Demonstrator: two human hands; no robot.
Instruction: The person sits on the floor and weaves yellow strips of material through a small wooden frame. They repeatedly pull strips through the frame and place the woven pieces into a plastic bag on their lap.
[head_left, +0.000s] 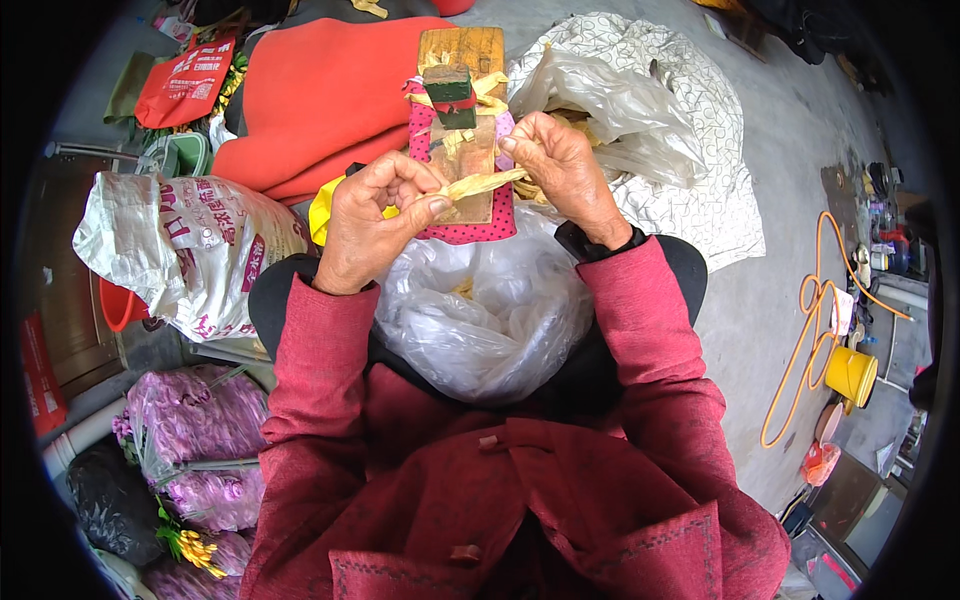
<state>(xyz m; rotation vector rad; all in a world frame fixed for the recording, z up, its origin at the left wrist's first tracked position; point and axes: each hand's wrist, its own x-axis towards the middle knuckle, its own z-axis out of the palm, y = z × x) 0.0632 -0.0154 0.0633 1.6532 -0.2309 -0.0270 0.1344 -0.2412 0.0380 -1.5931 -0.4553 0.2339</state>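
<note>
A pale yellow dried strip (484, 184) is stretched between my hands. Its left end is pinched in the thumb and fingers of my left hand (382, 214); its right end is in my right hand (562, 165). Beneath the strip lies a wooden board (472, 210), set on pink polka-dotted cloth (504, 221). Farther up the board stands a dark green block (448, 84) with a red band, and more yellow strips (491, 94) lie around it. On my lap rests a clear plastic bag (480, 322), with a bit of yellow material showing inside.
An opened plastic bag (607, 97) of yellow strips sits on white patterned cloth (712, 172) to the right. Red cloth (322, 97) and a printed woven sack (202, 247) are on the left, above bagged purple flowers (195, 420). An orange hose (806, 360) lies across the floor.
</note>
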